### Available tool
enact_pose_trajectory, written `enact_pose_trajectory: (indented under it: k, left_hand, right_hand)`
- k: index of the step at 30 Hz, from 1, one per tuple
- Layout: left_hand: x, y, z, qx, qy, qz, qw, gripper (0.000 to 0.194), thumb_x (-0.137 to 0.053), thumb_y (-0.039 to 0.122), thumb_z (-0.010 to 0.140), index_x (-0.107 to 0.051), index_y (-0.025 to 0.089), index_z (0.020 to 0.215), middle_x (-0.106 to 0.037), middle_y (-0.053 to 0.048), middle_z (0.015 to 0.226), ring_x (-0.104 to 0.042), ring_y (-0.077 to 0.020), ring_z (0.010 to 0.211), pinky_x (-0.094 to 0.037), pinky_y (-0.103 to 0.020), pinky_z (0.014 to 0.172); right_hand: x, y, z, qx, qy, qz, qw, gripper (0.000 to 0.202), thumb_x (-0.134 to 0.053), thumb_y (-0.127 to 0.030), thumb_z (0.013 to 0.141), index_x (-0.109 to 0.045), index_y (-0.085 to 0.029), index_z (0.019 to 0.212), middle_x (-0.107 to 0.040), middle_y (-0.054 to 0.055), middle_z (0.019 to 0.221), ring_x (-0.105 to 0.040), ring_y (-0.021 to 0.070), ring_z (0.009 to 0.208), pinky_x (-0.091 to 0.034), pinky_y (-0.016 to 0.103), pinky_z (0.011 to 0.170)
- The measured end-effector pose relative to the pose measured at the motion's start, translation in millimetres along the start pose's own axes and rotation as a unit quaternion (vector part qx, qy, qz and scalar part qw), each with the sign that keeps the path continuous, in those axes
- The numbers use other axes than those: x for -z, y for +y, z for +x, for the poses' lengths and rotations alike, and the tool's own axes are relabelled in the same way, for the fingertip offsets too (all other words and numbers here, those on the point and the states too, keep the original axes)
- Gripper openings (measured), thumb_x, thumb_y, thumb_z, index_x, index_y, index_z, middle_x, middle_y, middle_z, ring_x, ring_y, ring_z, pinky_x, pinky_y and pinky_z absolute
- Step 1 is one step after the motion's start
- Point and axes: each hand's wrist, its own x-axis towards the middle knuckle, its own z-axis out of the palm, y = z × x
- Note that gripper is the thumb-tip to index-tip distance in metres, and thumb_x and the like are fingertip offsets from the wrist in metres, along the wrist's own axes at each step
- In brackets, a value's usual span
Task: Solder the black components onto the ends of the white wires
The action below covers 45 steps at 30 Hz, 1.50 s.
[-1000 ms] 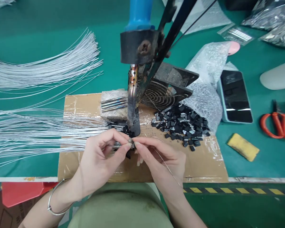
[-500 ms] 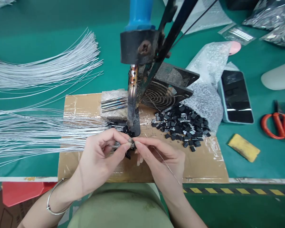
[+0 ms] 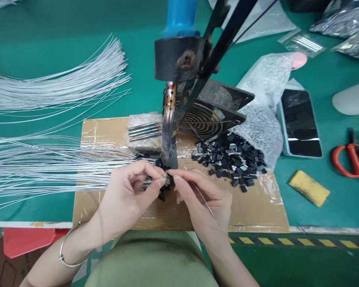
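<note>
My left hand [image 3: 134,195] pinches something small and greyish, hard to make out, just below the soldering iron tip [image 3: 166,147]. Close beside it, the thumb and forefinger of my right hand [image 3: 205,199] are near the same small part; a thin wire [image 3: 208,205] runs across this hand towards the wrist. White wires [image 3: 101,165] come in from the left, their black-tipped ends lying around and behind my left fingers. A heap of small black pieces [image 3: 233,157] sits to the right on the cardboard [image 3: 257,209].
The blue-handled iron [image 3: 181,18] hangs from a black arm over a fan [image 3: 203,119]. Metal rods [image 3: 145,131] rest on a pad behind my hands. A phone [image 3: 300,121], yellow sponge [image 3: 309,188] and red-handled scissors [image 3: 351,159] lie right; more white wires [image 3: 77,85] lie back left.
My right thumb has parted slightly from the small part and the forefinger. My left hand keeps its pinch almost unchanged. The whole view has shifted slightly.
</note>
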Motion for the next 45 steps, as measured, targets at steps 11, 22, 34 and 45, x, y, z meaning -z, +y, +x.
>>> enact_pose_trajectory:
  k: [11,22,34,45]
  left_hand:
    - [1.4,3,10,-0.001,0.027,0.032,0.999,0.01,-0.074,0.015,0.084,-0.07,0.015,0.075,-0.075,-0.002,0.082,-0.066,-0.0119,0.073,-0.049,-0.021,0.066]
    - [4.8,5,13,-0.006,0.047,0.051,0.998,0.009,-0.073,0.017,0.083,-0.069,0.014,0.075,-0.07,-0.001,0.077,-0.057,-0.01,0.063,-0.042,-0.023,0.058]
    - [6.7,9,15,-0.012,0.048,0.045,0.998,0.008,-0.074,0.017,0.084,-0.069,0.015,0.077,-0.074,-0.002,0.082,-0.063,-0.0123,0.071,-0.047,-0.024,0.064]
    - [5.5,13,19,-0.01,0.045,0.072,0.996,0.009,-0.073,0.018,0.084,-0.069,0.016,0.077,-0.077,-0.004,0.087,-0.064,-0.0144,0.071,-0.044,-0.027,0.06]
  right_hand:
    - [9,-4,-4,0.054,0.028,-0.102,0.993,0.026,-0.044,-0.021,0.108,-0.059,-0.028,0.128,-0.063,-0.006,0.07,-0.052,0.0147,0.06,-0.04,0.03,0.059]
    - [9,-12,0,0.073,-0.013,-0.061,0.995,0.016,-0.063,-0.013,0.101,-0.062,-0.023,0.088,-0.069,0.005,0.124,-0.068,0.0229,0.117,-0.052,0.04,0.104]
    - [4,-17,1,0.061,-0.009,-0.004,0.998,0.022,-0.066,-0.005,0.095,-0.063,-0.023,0.084,-0.08,0.002,0.127,-0.077,0.0187,0.119,-0.059,0.031,0.108]
    - [2,-20,3,0.064,0.002,0.001,0.998,0.021,-0.066,-0.005,0.096,-0.064,-0.023,0.084,-0.081,0.003,0.127,-0.078,0.0187,0.115,-0.06,0.031,0.107]
